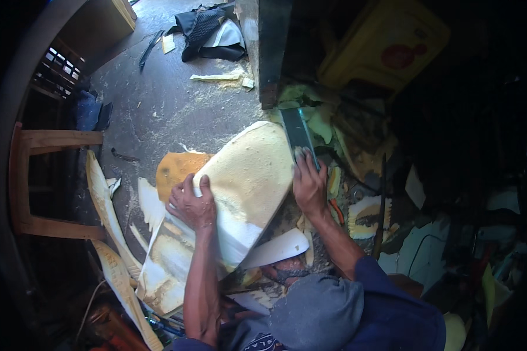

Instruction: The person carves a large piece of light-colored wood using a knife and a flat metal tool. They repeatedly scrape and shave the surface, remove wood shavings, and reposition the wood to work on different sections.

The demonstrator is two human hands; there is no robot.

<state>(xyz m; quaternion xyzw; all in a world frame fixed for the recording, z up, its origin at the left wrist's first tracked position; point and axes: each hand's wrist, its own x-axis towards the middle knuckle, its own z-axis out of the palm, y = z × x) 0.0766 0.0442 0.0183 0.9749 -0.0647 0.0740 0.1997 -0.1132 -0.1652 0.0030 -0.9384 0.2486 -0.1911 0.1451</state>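
A cream foam slab (252, 169) with rounded corners lies slanted in the middle, over other pale offcuts. My left hand (193, 202) rests on its left edge with fingers bent and spread, beside an orange foam piece (175, 165). My right hand (307, 184) grips a long, flat, dark bar (295, 128) with pale teal edges, held along the slab's right edge. Whether the bar touches the foam I cannot tell.
A wooden frame (58, 225) stands at left beside long curved offcuts (102, 205). A dark post (266, 64) rises at back, near black fabric (199, 32) and a yellow plastic item (380, 35). Scraps and tools crowd the shadowed right side.
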